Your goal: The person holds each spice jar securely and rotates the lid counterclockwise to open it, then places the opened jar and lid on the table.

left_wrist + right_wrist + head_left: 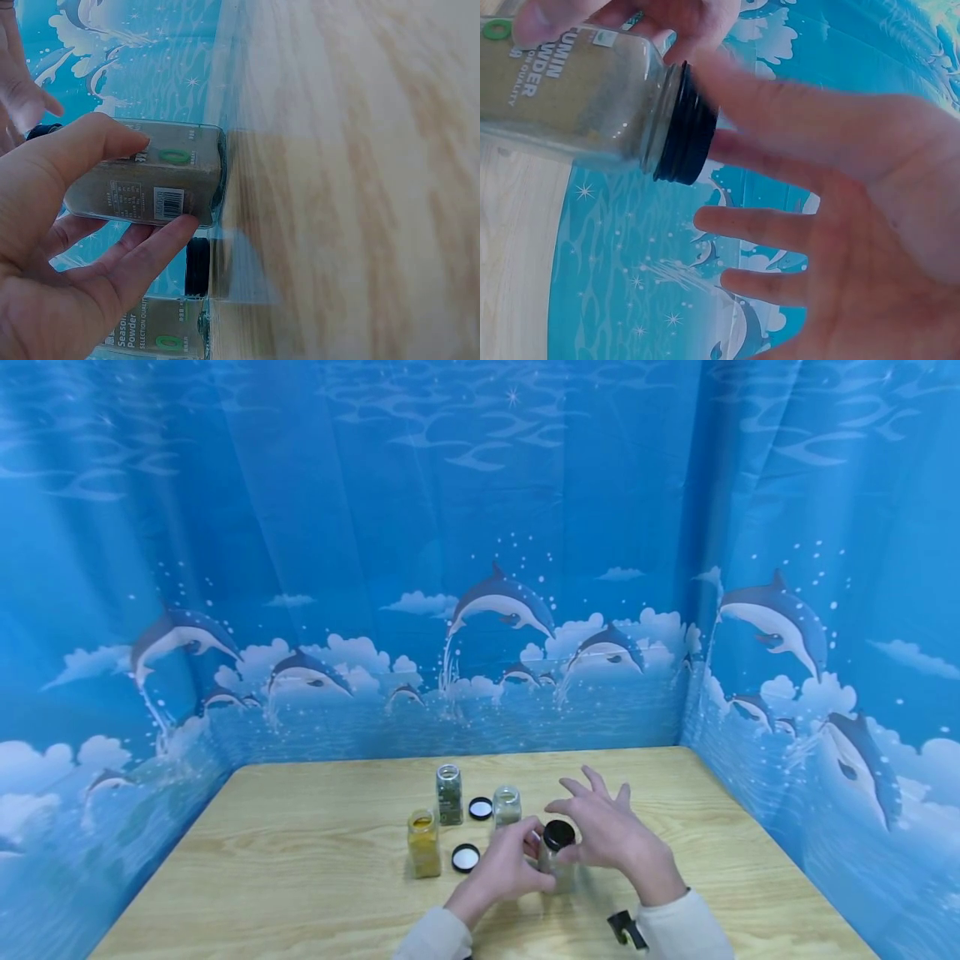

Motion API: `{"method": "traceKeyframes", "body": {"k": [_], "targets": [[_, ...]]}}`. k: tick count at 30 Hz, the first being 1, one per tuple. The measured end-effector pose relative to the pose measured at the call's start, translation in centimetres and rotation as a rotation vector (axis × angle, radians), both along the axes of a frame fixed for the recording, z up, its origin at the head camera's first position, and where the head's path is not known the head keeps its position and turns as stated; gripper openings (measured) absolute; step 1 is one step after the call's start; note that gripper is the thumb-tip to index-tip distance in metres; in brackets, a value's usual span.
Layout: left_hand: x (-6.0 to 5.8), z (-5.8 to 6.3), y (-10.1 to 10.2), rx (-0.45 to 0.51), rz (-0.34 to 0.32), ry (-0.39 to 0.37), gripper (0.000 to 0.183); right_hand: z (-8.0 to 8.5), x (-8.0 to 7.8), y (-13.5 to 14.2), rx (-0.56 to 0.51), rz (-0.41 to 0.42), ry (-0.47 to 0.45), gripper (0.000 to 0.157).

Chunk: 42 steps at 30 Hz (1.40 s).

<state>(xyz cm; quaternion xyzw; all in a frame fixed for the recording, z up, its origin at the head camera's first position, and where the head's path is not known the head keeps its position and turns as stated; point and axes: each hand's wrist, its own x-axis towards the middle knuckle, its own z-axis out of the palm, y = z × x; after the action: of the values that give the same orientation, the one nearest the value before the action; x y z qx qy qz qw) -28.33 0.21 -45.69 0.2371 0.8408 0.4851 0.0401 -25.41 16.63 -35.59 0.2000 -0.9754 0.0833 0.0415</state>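
A glass jar of cumin powder with a black screw lid stands upright near the front of the table. My left hand grips its body, thumb on one side and fingers on the other, as the left wrist view shows on the jar. Around the lid is my right hand, its fingers spread and fairly straight. In the right wrist view the blurred thumb lies right at the lid's edge, and the index fingertip is close by the lid's top.
Left of the hands stand lidless jars: one of yellow powder, one of green herbs, and another partly behind my left hand. Two black lids lie among them. A black clip-like piece is beside the right sleeve.
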Motion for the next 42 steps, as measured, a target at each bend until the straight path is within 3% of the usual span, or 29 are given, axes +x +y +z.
{"method": "traceKeyframes", "body": {"k": [11, 21, 29, 36, 42], "targets": [[-0.09, -0.06, 0.02, 0.003, -0.002, -0.002, 0.038, -0.31, -0.32, -0.1, -0.011, -0.034, 0.106, 0.038], [-0.05, 0.01, 0.06, -0.008, 0.007, -0.023, 0.041, -0.3, -0.39, -0.19, -0.004, -0.013, 0.051, 0.025], [-0.04, 0.11, 0.1, -0.021, 0.013, -0.025, 0.043, -0.03, -0.05, -0.3, 0.008, 0.005, -0.013, 0.037], [-0.08, 0.01, 0.12, -0.019, 0.013, -0.021, 0.042, 0.1, 0.09, -0.3, 0.003, 0.007, -0.023, 0.04], [-0.16, -0.08, 0.11, -0.009, 0.006, -0.012, 0.042, -0.1, -0.07, -0.18, 0.007, 0.009, -0.008, 0.054]]}}
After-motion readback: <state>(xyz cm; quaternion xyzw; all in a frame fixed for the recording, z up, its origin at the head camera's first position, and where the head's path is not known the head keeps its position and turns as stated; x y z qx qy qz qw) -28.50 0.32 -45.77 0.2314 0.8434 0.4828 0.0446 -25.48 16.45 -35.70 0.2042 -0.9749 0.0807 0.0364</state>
